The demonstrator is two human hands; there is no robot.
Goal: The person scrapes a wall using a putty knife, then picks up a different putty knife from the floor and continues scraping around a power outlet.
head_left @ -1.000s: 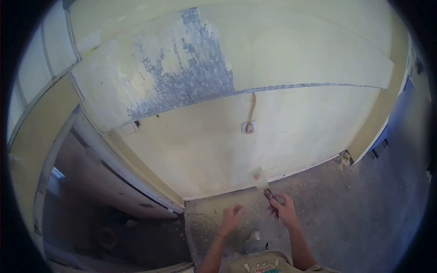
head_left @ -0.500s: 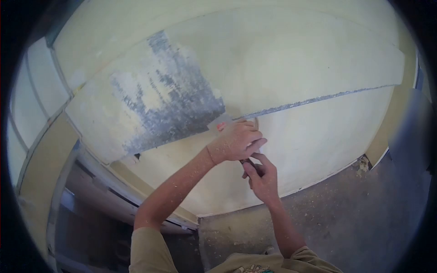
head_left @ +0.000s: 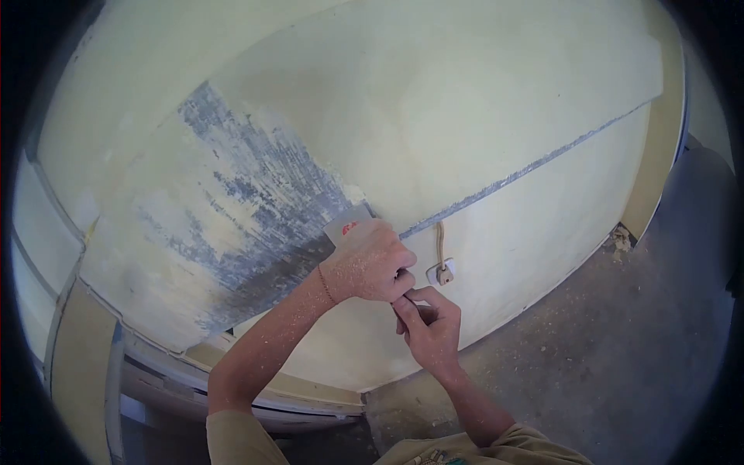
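Note:
My left hand is closed around a flat scraper, whose pale blade with a red mark lies against the panel. Grey, scraped streaks spread over the cream-painted panel to the upper left of the blade. Just below and to the right, my right hand is closed on the dark handle end of the same tool. Both hands nearly touch. Pale flakes cling to my left forearm and hand.
A cord with a white socket hangs on the lower wall, right of my hands. A grey edge strip runs along the panel's lower border. The floor carries scattered flakes. A yellowish frame post stands at left.
Both hands and the scraper have shifted left and slightly down in view. The cord and socket, mostly hidden before, now show. The view has tilted.

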